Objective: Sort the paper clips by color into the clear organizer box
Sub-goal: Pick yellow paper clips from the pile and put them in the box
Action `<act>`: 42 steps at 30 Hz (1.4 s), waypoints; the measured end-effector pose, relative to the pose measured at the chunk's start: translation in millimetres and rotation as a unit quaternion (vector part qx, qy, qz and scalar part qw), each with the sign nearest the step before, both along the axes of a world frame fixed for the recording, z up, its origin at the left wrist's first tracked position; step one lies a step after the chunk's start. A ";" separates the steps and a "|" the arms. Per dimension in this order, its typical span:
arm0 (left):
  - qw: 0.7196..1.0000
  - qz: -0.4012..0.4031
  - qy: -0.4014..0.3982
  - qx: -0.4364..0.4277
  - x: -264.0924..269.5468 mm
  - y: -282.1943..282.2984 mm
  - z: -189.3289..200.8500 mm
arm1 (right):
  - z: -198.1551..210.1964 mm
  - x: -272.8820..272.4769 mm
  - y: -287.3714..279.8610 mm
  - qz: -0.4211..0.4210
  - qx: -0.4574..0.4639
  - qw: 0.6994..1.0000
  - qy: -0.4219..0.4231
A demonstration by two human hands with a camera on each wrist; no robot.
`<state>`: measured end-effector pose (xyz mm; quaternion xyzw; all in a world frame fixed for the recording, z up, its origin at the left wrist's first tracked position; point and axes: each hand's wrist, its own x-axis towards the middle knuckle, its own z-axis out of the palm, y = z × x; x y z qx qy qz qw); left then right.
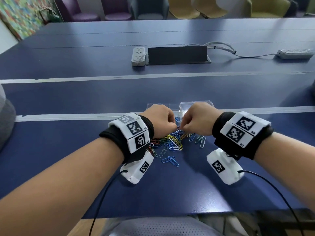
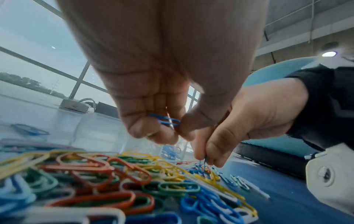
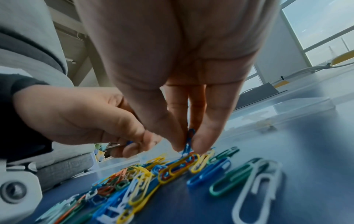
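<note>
Left hand pinching blue clips, right hand pinching a blue clip off the pile, clear box at 12 o'clock, open table toward the 6 o'clock edge.

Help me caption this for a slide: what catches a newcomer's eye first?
A heap of multicoloured plastic-coated paper clips lies on the dark blue table. Above it, the left hand pinches blue paper clips and the right hand pinches another blue clip. The clear plastic organizer box sits just beyond the hands.
</note>
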<state>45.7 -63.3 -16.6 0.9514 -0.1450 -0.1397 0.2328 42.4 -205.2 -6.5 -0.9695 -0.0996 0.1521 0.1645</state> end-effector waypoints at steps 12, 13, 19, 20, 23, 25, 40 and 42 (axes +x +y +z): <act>0.988 -0.076 -0.048 0.122 0.8 -11.4 -5.9 | -19.2 9.2 12.8 0.026 -0.063 0.997 -0.028; 0.987 -0.081 -0.053 0.126 0.4 -11.3 -6.8 | -19.5 9.4 12.7 0.027 -0.064 0.997 -0.026; 0.987 -0.079 -0.077 0.116 -0.8 -5.9 -6.5 | -18.1 8.5 11.1 0.029 -0.064 0.997 -0.027; 0.988 -0.077 -0.074 0.109 -0.9 -4.8 -5.8 | -17.3 8.6 11.5 0.028 -0.065 0.997 -0.024; 0.991 -0.079 -0.059 0.093 -2.6 -4.2 -4.3 | -14.0 7.9 12.2 0.033 -0.068 0.997 -0.020; 0.991 -0.082 -0.052 0.091 -3.5 -6.5 -5.0 | -10.3 6.7 10.0 0.037 -0.073 0.996 -0.020; 0.996 -0.029 -0.015 0.083 4.8 -5.5 -3.6 | 13.5 25.2 -4.9 -0.072 0.040 0.997 -0.003; 0.997 -0.009 -0.021 0.069 9.3 -0.7 1.4 | 12.4 30.7 0.0 -0.071 0.031 0.997 0.001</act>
